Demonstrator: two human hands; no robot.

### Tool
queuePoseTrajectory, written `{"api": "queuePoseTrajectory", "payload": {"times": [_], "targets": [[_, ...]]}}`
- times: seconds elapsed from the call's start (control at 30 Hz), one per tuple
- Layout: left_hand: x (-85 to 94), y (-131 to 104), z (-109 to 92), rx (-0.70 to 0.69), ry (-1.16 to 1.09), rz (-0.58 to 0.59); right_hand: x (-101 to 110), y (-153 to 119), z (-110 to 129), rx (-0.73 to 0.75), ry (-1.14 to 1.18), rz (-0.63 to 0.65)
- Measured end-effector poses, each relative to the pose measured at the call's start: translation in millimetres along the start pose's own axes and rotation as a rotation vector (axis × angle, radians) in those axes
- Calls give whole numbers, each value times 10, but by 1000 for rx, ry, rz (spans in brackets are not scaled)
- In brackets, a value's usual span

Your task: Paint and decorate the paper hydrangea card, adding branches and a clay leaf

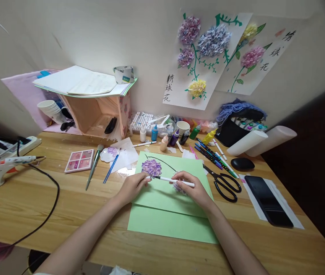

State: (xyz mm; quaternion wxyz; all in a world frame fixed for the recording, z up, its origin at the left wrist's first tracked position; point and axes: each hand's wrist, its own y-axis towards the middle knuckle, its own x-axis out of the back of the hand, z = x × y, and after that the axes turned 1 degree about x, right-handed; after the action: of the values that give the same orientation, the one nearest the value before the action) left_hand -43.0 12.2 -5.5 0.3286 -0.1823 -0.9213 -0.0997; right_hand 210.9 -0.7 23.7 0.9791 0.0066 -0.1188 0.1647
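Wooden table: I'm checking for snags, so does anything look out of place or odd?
The black cord beside the glue gun loops loosely across the wooden table and over its front edge, so it might snag. The left hand is apart from it.

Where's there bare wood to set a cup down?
Bare wood shows between the black cord and left forearm, and between the right forearm and phone, nearer than the scissors. It's crowded along the back with paint bottles and markers.
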Motion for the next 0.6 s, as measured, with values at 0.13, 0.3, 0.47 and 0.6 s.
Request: {"api": "queuePoseTrajectory", "payload": {"times": [0.13, 0.3, 0.47, 0.6], "targets": [[-5, -18, -47, -62, 10, 41, -43, 3, 21, 29, -90, 72], [76, -108, -176, -135, 31, 91, -106, -38, 59, 99, -124, 154], [235, -199, -373, -138, 43, 127, -141, -42, 128, 216, -112, 209], [397, -223, -351, -38, 70, 131, -190, 103, 269, 325, -239, 273]]}}
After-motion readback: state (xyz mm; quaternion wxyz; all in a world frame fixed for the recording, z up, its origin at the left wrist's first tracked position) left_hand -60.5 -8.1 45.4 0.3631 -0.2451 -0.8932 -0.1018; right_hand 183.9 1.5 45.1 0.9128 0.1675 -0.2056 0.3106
